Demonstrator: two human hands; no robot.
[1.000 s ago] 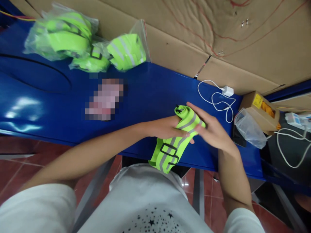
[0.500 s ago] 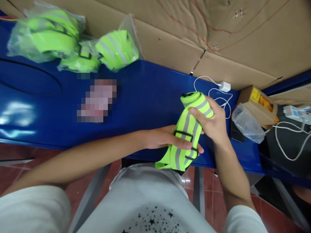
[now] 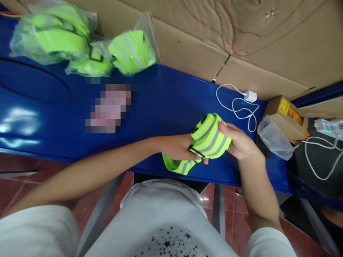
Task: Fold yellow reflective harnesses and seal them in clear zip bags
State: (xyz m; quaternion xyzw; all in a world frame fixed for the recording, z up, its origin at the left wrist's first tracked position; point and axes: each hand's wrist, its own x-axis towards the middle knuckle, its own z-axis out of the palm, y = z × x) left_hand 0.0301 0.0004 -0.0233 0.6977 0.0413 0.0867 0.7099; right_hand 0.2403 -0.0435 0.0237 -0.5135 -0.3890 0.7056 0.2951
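Both hands hold a neon yellow-green reflective strap (image 3: 214, 141) with grey stripes and black buckles, partly rolled up, above the front of the blue table (image 3: 158, 103). My right hand (image 3: 239, 141) is closed round the right side of the roll, its thumb on the top layer. At the left, my left hand (image 3: 180, 146) is closed on the strap near a black buckle (image 3: 197, 152); most of its fingers are hidden under the band. A loose loop of the strap hangs below the left wrist, towards the table's front edge.
Plastic bags with similar neon straps (image 3: 131, 51) lie at the back left. A pixelated, blurred-out object (image 3: 109, 109) is on the table. To the right are a white charger (image 3: 250, 96) with its cable, a cardboard box (image 3: 286, 116) and a clear plastic container (image 3: 276, 137).
The strap has been rolled further, and its flat length between the hands is shorter. The roll has moved slightly down and left, while the loose end has swung left under my left hand.
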